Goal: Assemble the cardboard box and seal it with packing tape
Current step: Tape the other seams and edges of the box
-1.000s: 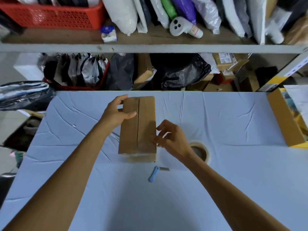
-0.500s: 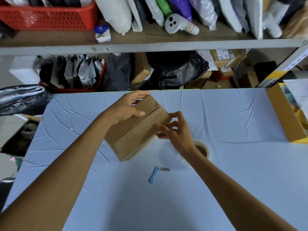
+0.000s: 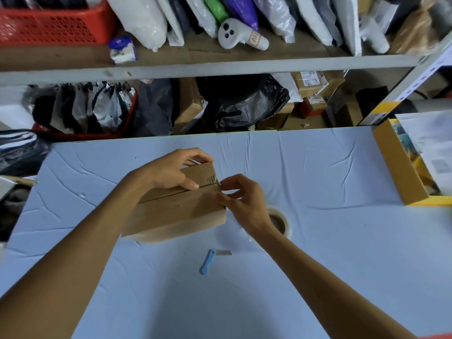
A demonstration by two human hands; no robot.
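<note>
The box [image 3: 176, 209] lay on its side on the table [image 3: 330, 253], long axis running left to right and its right end turned slightly away from me, the two top flaps folded down so their seam ran along the upper face. My left hand [image 3: 166, 171] gripped it from above: the fingers [image 3: 195, 155] curled over the far edge and the thumb [image 3: 189, 185] lay flat on the far flap, its tip at the seam. My right hand [image 3: 242, 201] was at the box's right end, touching the top corner where the seam finished, fingers bent and thumb and forefinger drawn close together there. Whether they pinched the cardboard, a tape end or nothing, I could not tell. Just beside my right wrist, partly hidden behind it, the tape roll [image 3: 285, 222] lay flat on the table. Nearer to me, apart from the box, lay a small blue-handled knife [image 3: 208, 261] with its blade out. At the table's right edge stood an open yellow carton [image 3: 401, 172] of papers, and beyond the far edge rose a shelf [image 3: 220, 67] crowded with bags and parcels.
</note>
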